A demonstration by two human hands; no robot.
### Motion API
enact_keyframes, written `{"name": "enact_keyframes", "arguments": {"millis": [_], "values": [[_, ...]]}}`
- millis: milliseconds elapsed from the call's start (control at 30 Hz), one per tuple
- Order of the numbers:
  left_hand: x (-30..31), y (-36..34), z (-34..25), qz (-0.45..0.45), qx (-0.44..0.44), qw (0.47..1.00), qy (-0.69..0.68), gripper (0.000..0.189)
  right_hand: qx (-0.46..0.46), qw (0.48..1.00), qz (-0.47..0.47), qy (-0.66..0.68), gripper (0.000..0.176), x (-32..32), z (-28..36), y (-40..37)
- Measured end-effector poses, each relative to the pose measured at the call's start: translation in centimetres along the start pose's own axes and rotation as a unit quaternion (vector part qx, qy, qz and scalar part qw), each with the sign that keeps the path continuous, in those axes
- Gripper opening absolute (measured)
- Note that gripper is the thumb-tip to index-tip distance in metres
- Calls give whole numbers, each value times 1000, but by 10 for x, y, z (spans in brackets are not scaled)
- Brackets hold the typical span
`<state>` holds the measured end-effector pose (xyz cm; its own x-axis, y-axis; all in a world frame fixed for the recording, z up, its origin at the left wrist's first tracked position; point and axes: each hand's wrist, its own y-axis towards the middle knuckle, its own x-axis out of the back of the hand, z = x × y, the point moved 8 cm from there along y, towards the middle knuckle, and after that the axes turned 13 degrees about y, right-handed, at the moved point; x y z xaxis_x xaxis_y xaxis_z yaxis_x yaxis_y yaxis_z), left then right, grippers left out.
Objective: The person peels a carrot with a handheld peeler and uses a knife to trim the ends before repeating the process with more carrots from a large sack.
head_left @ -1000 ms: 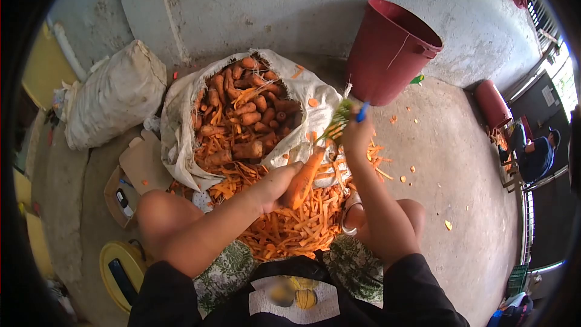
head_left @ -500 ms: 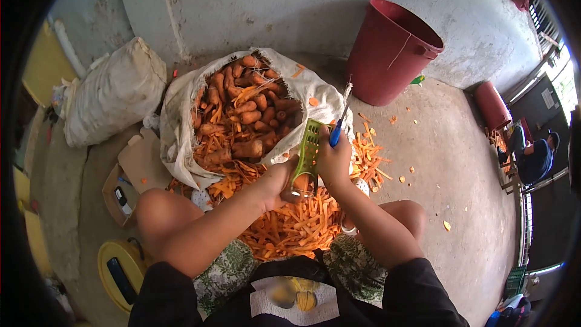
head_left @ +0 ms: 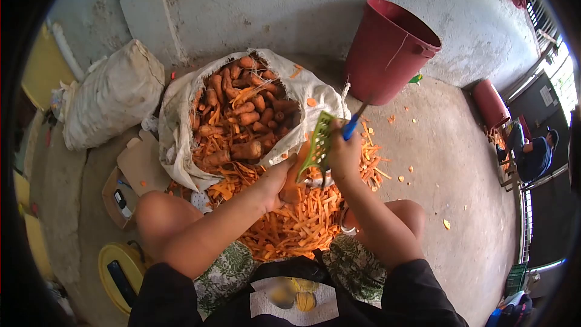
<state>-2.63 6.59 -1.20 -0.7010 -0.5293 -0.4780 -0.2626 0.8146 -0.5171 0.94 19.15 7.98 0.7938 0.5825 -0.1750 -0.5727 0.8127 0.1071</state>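
Note:
My left hand is wrapped round a carrot above a heap of orange peelings between my legs. In my right hand are a green peeler with a perforated handle and a blue-handled knife, whose blade points up and away. The peeler's lower end is at the carrot; whether its blade touches is too blurred to tell. Just ahead stands an open white sack of unpeeled carrots.
A tall red bin stands by the wall. Left are a full white sack, an open cardboard box and a yellow lid with a phone on it. A seated person is far right, near another red bin.
My right hand has shifted slightly right, and the peeler has tilted and swung off the carrot's top to its right side. The knife tilts further right. My left hand keeps hold of the carrot.

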Motion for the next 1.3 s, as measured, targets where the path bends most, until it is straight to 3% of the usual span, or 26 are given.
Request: {"name": "enact_keyframes", "arguments": {"millis": [33,100,200,267,300,333,400,433,533,600,633,667,700,733,800,933,1167,1300], "values": [[-2,0,1,-1,2,1000,0,31,-19,999,26,-11,23,-7,-7,-6],[-7,-4,-2,11,1,997,-72,30,65,987,40,-138,24,-12,-12,-12],[-6,-5,0,6,-2,1000,-3,32,47,981,26,-187,24,-10,-12,-7],[-13,-8,5,36,15,997,63,35,35,988,-60,-135,24,13,-25,15],[-20,-13,11,71,26,993,91,38,81,975,-103,-182,24,33,-21,36],[-28,-26,5,31,22,979,201,42,59,974,-149,-160,25,58,-33,57],[-41,-32,5,81,9,978,191,43,75,942,-216,-244,27,95,-37,85],[-44,-35,-1,88,-2,981,171,43,61,966,-221,-119,29,102,-39,89],[-23,-27,-21,102,-77,974,187,43,65,982,-167,-55,28,95,-25,87],[-4,-24,-34,11,-107,961,255,33,-28,980,-19,-197,28,58,-21,71],[3,-23,-42,-29,-130,940,313,31,36,972,72,-222,26,39,-18,64],[9,-20,-44,-30,-132,940,313,31,41,963,168,-205,25,19,-17,49],[18,-20,-56,-93,-183,887,413,30,46,946,263,-187,24,1,-13,31],[23,-23,-68,-154,-230,817,505,29,14,921,285,-264,23,-6,-11,19],[24,-28,-78,-184,-247,788,534,28,-5,871,330,-364,23,-17,-9,2],[9,-48,-92,-218,-301,707,602,24,-16,843,357,-402,24,-27,-9,-12],[0,-55,-92,-150,-354,685,619,22,-22,857,384,-343,19,-27,-36,-7],[6,-51,-86,-147,-362,712,584,23,-25,872,385,-303,20,-28,-44,-5]]}}
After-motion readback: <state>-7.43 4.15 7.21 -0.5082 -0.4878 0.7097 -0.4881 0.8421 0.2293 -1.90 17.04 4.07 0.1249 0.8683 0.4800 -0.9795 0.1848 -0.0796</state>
